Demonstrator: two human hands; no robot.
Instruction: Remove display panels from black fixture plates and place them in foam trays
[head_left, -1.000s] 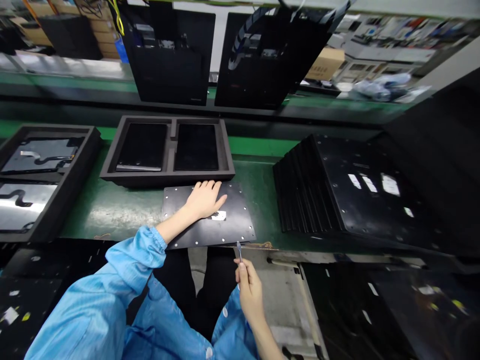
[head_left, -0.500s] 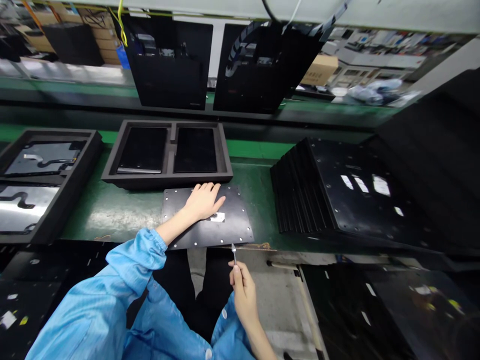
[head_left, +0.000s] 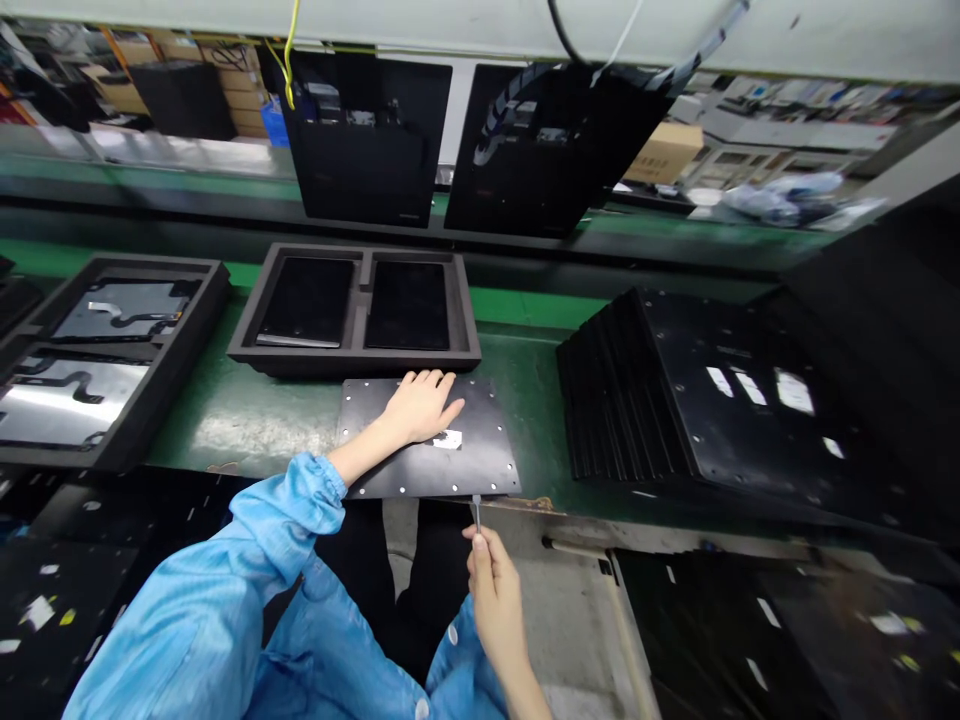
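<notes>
Flat on the green bench lies a dark rectangular plate (head_left: 472, 460) with small round holes along its edges and a white label (head_left: 448, 439). My left hand (head_left: 421, 406) rests on top of it, palm down, fingers stretched toward the far edge. Between the thumb and fingers of my right hand (head_left: 495, 585) is a thin metal tool with a small flat, spade-like tip (head_left: 477, 503). That tip is at the plate's near edge, by the right corner. Whether it touches or sits under the edge I cannot tell.
Behind the plate stands a dark foam tray (head_left: 360, 357) with two black screens. Another foam tray (head_left: 169, 370) at left carries metal-backed panels. A tall stack of black panels (head_left: 675, 390) stands at right. Two large black panels (head_left: 367, 150) lean at the back.
The tool's tip has come up against the plate's near edge from just in front of it. My left hand keeps its place on the plate. The whole view has shifted slightly.
</notes>
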